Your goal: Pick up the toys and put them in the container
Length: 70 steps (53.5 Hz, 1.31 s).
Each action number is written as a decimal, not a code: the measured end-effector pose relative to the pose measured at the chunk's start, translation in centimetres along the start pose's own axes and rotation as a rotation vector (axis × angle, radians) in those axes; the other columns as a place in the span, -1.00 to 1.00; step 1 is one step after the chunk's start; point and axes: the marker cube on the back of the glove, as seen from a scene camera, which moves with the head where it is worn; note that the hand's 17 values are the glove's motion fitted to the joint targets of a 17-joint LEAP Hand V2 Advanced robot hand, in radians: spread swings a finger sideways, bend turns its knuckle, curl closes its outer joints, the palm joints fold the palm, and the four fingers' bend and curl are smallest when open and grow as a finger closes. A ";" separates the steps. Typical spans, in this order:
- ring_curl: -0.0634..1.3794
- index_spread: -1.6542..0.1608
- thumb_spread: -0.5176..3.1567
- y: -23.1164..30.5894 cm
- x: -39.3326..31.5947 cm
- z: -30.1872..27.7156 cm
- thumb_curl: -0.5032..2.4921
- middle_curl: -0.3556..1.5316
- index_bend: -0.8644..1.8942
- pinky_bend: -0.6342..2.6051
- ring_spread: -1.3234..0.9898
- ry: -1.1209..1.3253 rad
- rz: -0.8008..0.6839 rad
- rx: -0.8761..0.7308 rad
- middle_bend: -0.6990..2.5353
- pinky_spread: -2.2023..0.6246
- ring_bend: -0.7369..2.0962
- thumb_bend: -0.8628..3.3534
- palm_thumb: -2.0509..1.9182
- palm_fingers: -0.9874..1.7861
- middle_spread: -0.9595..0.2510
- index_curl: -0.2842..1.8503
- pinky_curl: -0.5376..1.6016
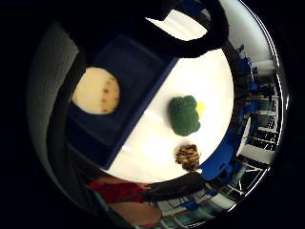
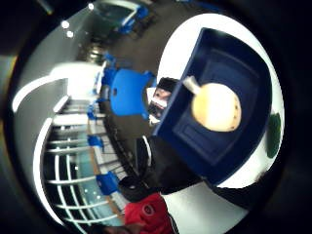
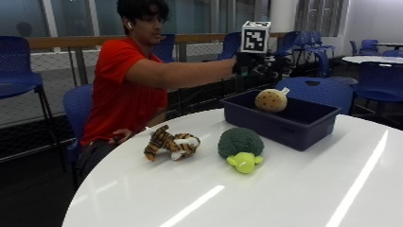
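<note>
A dark blue container (image 3: 283, 127) stands on the round white table (image 3: 283, 189) at its far side. Inside it is a tan round plush toy (image 3: 272, 100) with dark dots, also seen in the container in both palm views (image 1: 95, 90) (image 2: 217, 107). My gloved right hand (image 3: 255, 66) hovers above the container's far rim, holding nothing, fingers relaxed. A green plush toy (image 3: 241, 147) with a yellow-green head lies on the table in front of the container (image 1: 184, 115). A striped tiger plush (image 3: 170, 143) lies to its left (image 1: 187, 157).
The person in a red shirt sits at the table's far left edge. Blue chairs (image 3: 327, 92) stand behind the container, and another chair (image 3: 79, 113) is behind the person. A wide bare stretch of white tabletop lies in front of the toys.
</note>
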 end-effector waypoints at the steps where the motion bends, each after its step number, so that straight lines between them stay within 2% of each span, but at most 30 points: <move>1: -0.38 0.46 -0.17 0.3 0.4 -0.1 -0.26 -0.03 -0.31 -0.04 0.01 0.009 -0.007 -0.002 -0.48 0.52 -0.27 -0.63 0.03 -0.51 0.33 -0.34 -0.14; 4: -0.41 0.48 -0.16 1.4 1.8 -0.5 -0.29 -0.07 -0.31 -0.05 0.05 0.039 -0.031 0.003 -0.49 0.55 -0.30 -0.62 0.02 -0.50 0.39 -0.37 -0.16; 10: -0.43 0.49 -0.16 4.4 4.9 -1.1 -0.33 -0.12 -0.31 -0.08 0.09 0.041 0.060 0.066 -0.49 0.58 -0.34 -0.62 0.01 -0.47 0.47 -0.41 -0.18; 34: -0.47 0.50 -0.17 16.0 19.5 -0.4 -0.45 -0.26 -0.29 -0.13 0.14 0.083 0.305 0.136 -0.48 0.62 -0.36 -0.63 -0.01 -0.43 0.53 -0.49 -0.20; 50: -0.53 0.48 -0.19 22.1 25.1 5.8 -0.48 -0.31 -0.29 -0.06 0.15 0.071 0.422 0.008 -0.49 0.62 -0.36 -0.63 -0.01 -0.43 0.54 -0.52 -0.17; 62: -0.53 0.47 -0.19 23.7 27.2 9.7 -0.50 -0.33 -0.29 -0.01 0.14 0.052 0.491 -0.064 -0.48 0.61 -0.35 -0.62 -0.01 -0.39 0.51 -0.53 -0.15; 70: -0.52 0.45 -0.19 24.3 28.1 12.8 -0.50 -0.35 -0.28 0.06 0.13 0.074 0.522 -0.186 -0.49 0.60 -0.35 -0.62 0.01 -0.33 0.48 -0.54 -0.13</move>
